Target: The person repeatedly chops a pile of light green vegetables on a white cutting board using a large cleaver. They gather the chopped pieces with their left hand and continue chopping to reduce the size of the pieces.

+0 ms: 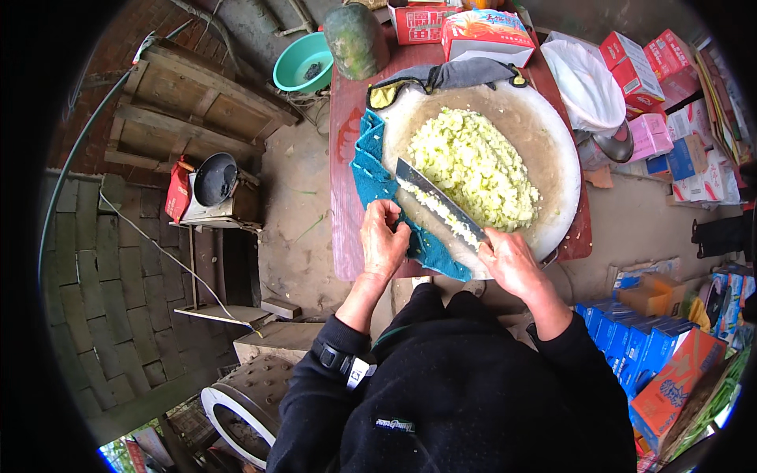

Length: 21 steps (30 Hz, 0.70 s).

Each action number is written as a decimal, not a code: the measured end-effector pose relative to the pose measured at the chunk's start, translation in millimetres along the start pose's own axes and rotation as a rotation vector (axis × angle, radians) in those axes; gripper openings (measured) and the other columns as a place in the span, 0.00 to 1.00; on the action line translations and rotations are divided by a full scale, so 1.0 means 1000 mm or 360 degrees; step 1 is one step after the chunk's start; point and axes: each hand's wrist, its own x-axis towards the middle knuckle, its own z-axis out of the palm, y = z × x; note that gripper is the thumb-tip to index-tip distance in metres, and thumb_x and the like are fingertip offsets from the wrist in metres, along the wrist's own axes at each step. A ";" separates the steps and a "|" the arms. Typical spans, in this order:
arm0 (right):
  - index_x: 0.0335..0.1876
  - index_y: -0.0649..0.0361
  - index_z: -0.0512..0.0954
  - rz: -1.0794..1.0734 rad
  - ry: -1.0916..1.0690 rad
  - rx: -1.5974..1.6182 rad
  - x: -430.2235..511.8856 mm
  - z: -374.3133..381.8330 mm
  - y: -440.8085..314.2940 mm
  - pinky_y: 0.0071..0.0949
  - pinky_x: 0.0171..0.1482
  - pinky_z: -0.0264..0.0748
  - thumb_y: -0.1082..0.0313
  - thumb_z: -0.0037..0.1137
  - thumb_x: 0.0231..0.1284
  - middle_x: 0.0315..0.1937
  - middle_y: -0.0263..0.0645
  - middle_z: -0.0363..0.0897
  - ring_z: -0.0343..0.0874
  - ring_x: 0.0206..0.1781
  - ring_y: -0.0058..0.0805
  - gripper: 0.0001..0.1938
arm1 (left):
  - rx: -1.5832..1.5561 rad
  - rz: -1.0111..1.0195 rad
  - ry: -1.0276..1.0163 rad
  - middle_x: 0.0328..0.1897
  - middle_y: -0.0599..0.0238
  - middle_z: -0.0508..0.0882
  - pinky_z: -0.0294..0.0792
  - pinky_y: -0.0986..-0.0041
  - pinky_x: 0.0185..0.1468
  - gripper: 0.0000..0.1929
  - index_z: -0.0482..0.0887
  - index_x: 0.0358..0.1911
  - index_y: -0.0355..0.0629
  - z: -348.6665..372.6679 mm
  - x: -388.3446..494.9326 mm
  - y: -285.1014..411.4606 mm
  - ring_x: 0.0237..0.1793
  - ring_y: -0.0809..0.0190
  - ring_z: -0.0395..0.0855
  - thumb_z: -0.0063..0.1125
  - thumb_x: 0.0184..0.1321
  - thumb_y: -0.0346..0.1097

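Observation:
My right hand (511, 263) grips the handle end of a cleaver (440, 198), whose long dark blade slants up to the left. Bits of chopped vegetable cling along the blade. Beyond it lies a heap of finely chopped pale-green vegetable, probably cabbage (467, 165), on a large round chopping board (553, 154) with a whitish rim. My left hand (381, 239) is at the board's near-left edge, over a folded teal towel (372, 159). Its fingers are curled; whether they pinch the towel cannot be made out. A grey cloth with yellow lining (455, 75) lies along the far rim.
The board rests on a red wooden table (349, 236). At its far side stand a large green-skinned gourd or melon (356, 41) and a red carton (488, 35). A turquoise basin (303, 62) is beyond the left corner. Blue boxes (633, 340) are stacked at right.

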 end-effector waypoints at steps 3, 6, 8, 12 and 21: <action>0.33 0.67 0.73 -0.0018 0.0052 -0.0029 0.012 -0.016 -0.001 0.46 0.34 0.74 0.67 0.48 0.61 0.21 0.57 0.74 0.78 0.27 0.55 0.09 | -0.0005 0.0018 -0.0015 0.27 0.69 0.74 0.71 0.75 0.35 0.13 0.73 0.36 0.42 0.000 0.000 -0.001 0.26 0.68 0.73 0.57 0.46 0.22; 0.34 0.69 0.75 0.0094 0.0025 0.0081 0.021 -0.036 -0.005 0.41 0.32 0.73 0.69 0.47 0.59 0.20 0.56 0.75 0.79 0.24 0.47 0.09 | -0.0021 -0.0012 -0.0054 0.28 0.68 0.74 0.72 0.76 0.37 0.14 0.75 0.39 0.41 -0.001 0.002 0.000 0.28 0.68 0.74 0.57 0.46 0.22; 0.35 0.71 0.74 0.0106 0.0177 0.0054 0.025 -0.049 -0.006 0.36 0.32 0.72 0.69 0.47 0.57 0.21 0.51 0.76 0.76 0.24 0.37 0.10 | -0.0036 0.0007 -0.0089 0.31 0.64 0.75 0.73 0.73 0.38 0.16 0.76 0.42 0.40 -0.003 0.004 0.000 0.30 0.64 0.75 0.56 0.46 0.22; 0.37 0.73 0.73 0.0190 0.0126 0.0102 0.022 -0.065 -0.002 0.30 0.32 0.69 0.68 0.49 0.55 0.22 0.44 0.74 0.67 0.27 0.21 0.12 | -0.0141 -0.0123 -0.0205 0.34 0.70 0.74 0.71 0.79 0.42 0.22 0.77 0.51 0.40 -0.007 0.008 -0.004 0.33 0.70 0.74 0.58 0.48 0.22; 0.34 0.68 0.79 0.0126 -0.0279 -0.0058 -0.009 -0.067 0.030 0.32 0.33 0.72 0.66 0.57 0.52 0.22 0.50 0.78 0.79 0.26 0.32 0.11 | -0.0656 -0.0301 -0.0183 0.33 0.74 0.74 0.67 0.83 0.39 0.17 0.79 0.49 0.39 -0.006 0.008 -0.013 0.33 0.75 0.71 0.55 0.54 0.23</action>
